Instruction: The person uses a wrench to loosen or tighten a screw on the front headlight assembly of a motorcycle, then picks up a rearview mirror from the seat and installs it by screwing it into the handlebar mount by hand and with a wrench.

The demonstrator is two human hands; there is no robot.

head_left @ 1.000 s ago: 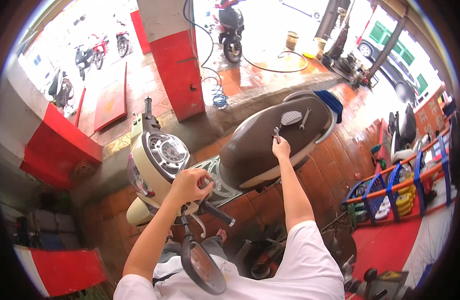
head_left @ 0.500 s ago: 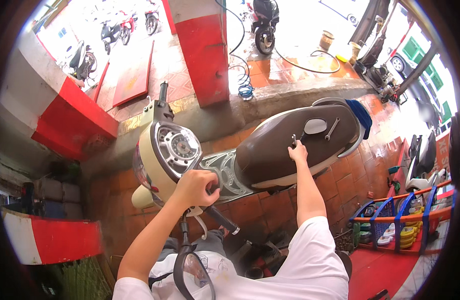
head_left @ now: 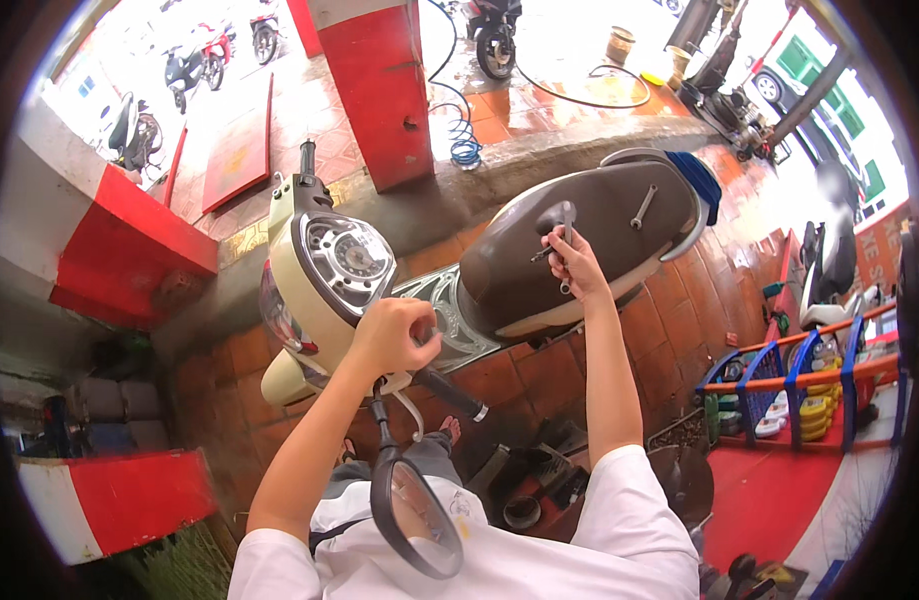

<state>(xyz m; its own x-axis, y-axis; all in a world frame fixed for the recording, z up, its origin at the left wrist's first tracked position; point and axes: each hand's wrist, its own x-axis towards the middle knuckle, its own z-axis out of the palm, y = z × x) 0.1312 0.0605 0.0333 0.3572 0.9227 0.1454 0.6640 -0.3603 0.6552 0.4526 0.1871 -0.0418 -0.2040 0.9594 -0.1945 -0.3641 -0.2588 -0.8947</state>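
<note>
A cream scooter [head_left: 297,270] stands sideways in front of me with its brown seat [head_left: 499,260] to the right. My right hand [head_left: 577,268] is closed over the seat, holding a rear-view mirror [head_left: 551,216] with a dark stem. A slim silver tool, apparently a wrench [head_left: 567,212], also sticks out of that hand at both ends. Another wrench [head_left: 644,207] lies on the seat farther back. My left hand [head_left: 394,335] is curled beside the near handlebar grip [head_left: 449,393]; what its fingers hold is hidden. A mounted mirror [head_left: 419,515] hangs below it.
A red and white pillar [head_left: 374,100] and a low concrete ledge rise behind the scooter. A blue coiled hose [head_left: 465,150] lies beyond. At right stands a rack [head_left: 799,380] with blue dividers and footwear. A blue cloth [head_left: 697,185] drapes the scooter's tail.
The mirror that lay beside the wrench on the seat has shifted toward the seat's front in my right hand. My left hand stays by the handlebar. The view has shifted slightly.
</note>
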